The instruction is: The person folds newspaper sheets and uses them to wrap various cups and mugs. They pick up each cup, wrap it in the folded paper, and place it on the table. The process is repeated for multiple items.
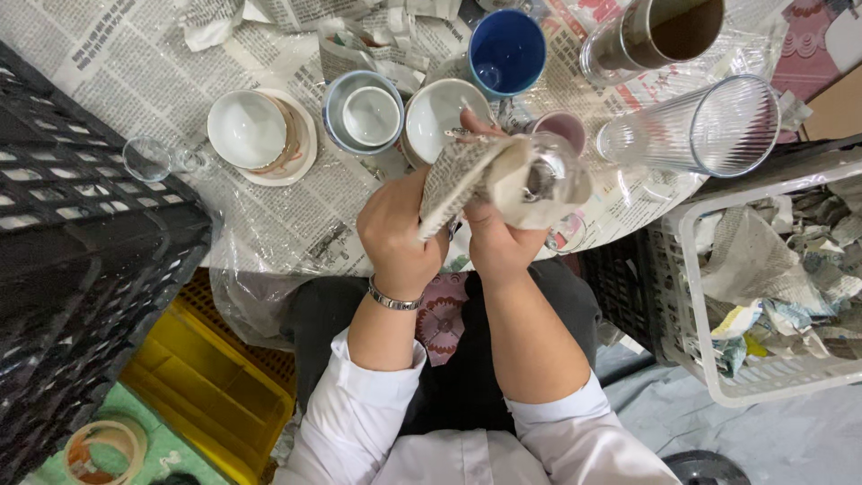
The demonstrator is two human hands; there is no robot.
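Newsprint-wrapped glass gripped by left hand and right hand | cups, blue mug crowd beyond

White rolled-up sleeves, a silver bracelet, dark trousers.

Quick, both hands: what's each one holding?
Left hand: closed on the newspaper sheet.
Right hand: closed on the clear glass, partly wrapped.

Deep blue mug, white bowls, black crate, yellow crate, grey-printed newspaper, clear ribbed glass.
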